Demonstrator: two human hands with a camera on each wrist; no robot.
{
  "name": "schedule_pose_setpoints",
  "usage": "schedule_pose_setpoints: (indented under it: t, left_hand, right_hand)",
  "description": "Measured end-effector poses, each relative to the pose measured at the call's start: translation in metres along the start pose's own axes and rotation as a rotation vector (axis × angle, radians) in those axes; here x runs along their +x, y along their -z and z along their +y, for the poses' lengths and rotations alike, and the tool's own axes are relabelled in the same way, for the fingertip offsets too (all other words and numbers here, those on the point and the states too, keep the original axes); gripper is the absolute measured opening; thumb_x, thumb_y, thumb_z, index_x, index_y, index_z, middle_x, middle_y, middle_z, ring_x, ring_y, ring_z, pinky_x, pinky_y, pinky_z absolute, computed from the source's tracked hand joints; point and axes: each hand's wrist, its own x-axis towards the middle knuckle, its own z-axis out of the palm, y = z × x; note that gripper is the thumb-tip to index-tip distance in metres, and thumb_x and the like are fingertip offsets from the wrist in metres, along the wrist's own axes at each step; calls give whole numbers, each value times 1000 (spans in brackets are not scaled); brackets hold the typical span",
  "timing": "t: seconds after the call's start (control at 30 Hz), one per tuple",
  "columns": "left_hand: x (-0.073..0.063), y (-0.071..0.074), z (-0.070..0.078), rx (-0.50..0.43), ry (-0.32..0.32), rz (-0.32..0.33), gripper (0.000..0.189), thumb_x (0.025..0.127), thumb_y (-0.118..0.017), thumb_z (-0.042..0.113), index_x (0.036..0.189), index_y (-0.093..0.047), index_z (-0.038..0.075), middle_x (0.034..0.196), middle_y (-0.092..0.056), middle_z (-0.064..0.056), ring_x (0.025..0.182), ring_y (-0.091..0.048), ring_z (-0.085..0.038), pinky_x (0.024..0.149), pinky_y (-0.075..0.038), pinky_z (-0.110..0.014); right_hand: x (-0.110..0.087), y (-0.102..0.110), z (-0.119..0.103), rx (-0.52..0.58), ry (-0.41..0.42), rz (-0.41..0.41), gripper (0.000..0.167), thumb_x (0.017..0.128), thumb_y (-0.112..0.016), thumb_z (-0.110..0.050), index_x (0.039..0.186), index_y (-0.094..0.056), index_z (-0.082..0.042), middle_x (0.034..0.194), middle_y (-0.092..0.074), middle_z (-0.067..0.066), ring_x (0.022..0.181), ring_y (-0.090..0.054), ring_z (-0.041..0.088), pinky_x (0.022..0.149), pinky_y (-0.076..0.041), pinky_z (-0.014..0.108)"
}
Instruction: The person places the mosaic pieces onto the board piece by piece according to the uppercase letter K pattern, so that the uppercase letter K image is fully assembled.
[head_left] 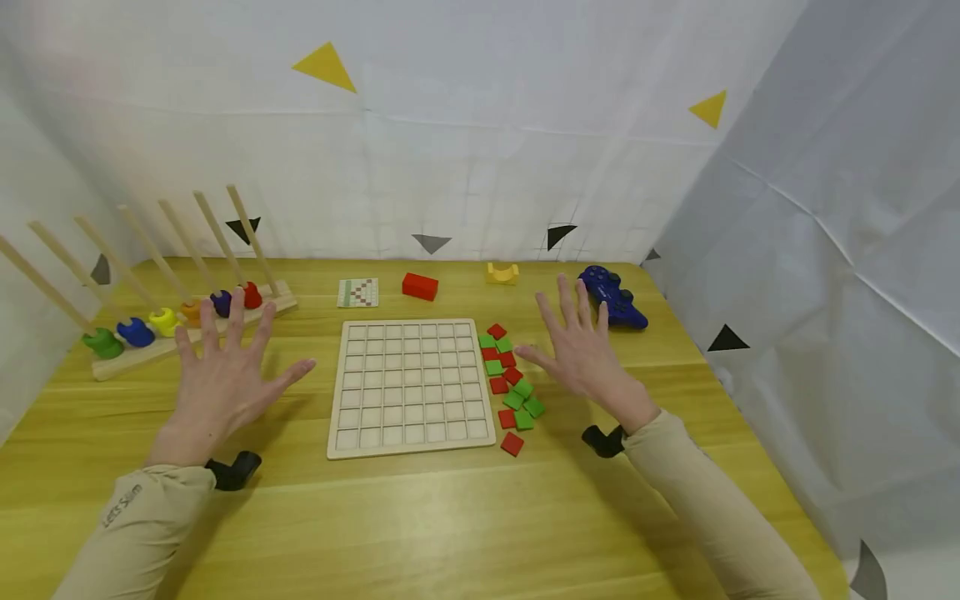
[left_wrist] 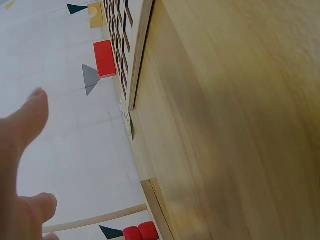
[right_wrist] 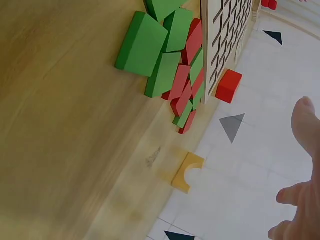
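From my station, the head view gives me the only writing I can read: "Let's Slim" on the left sleeve [head_left: 146, 504]. The blue game controller [head_left: 611, 296] bears a small pale mark I can't make out, and the pattern card [head_left: 358, 292] is too small to read beyond its grid and red squares. My left hand [head_left: 221, 379] is spread wide above the worktop [head_left: 375, 533], its fingertips overlapping the peg rack [head_left: 153, 352] and partly covering the orange ring [head_left: 190, 312]; the leftmost peg runs out of frame. My right hand [head_left: 581, 350] is spread wide too, near the red and green tiles [head_left: 512, 376], which lie loose along the right edge of the grid board [head_left: 414, 382]. That board sits between both hands, with the red block [head_left: 420, 287] and yellow arch [head_left: 502, 274] behind it. In the left wrist view I get only the thumb and parts of the fingers, cut off at the edge; the board is cropped above, the card shows nearly edge-on, and the red ring [left_wrist: 141, 231] is clipped below. The right wrist view also crops its hand, but brings out the tiles' thickness, some overlapping, the arch's curved notch, and a speckled patch [right_wrist: 153, 157] on the worktop.
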Motion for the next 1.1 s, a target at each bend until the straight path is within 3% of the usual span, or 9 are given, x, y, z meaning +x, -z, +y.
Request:
schedule_pose_setpoints:
  t: [0.2,0.37,0.57,0.67,0.77,0.9,1.1]
  left_hand:
    - [4,-3,3,-4,12,-31,101,92,-42,75,162,-1,16,165,14,-23,148,14,-51,110,7,-78]
    - [9,-7,7,-27,17,-81,104,91,-43,76,162,-3,13,165,11,-25,149,6,-52,111,1,-78]
    - [13,-13,12,-78,4,-223,110,89,-45,78,161,-1,6,163,7,-31,148,-4,-55,112,-6,-76]
    - [14,-18,13,-140,-36,-330,115,88,-50,77,160,-2,1,161,-1,-35,148,-6,-54,115,-6,-73]
    - [14,-23,15,-260,-103,-421,116,85,-61,71,158,-10,-3,162,-5,-34,149,-7,-51,117,-5,-69]
    - [14,-25,20,-415,-181,-523,118,80,-74,61,159,-13,-1,165,-5,-28,149,-6,-52,117,-6,-69]
    - [12,-26,22,-483,-211,-612,124,74,-83,56,160,-12,2,167,-4,-23,149,-2,-53,117,-8,-70]
  right_hand:
    - [3,-2,3,62,30,-55,82,99,-50,-58,161,-21,-12,168,2,19,153,-2,45,118,-12,69]
    - [8,-7,4,116,80,-61,68,101,-57,-44,154,-37,-7,162,-26,22,144,-33,46,115,-28,64]
    - [20,-17,5,246,123,-62,46,100,-62,-29,139,-57,-5,137,-57,18,124,-56,37,103,-47,54]
    - [28,-23,6,327,138,-82,37,100,-63,-23,131,-64,-3,127,-63,17,116,-60,36,97,-51,51]
    - [35,-30,9,402,155,-110,32,100,-63,-19,128,-66,-3,124,-64,17,114,-60,36,96,-51,51]
    - [43,-35,13,504,166,-163,31,99,-63,-15,128,-66,-3,123,-65,15,115,-59,34,99,-49,51]
    - [49,-43,20,599,164,-210,30,98,-63,-11,127,-66,-4,119,-64,14,113,-59,31,99,-49,49]
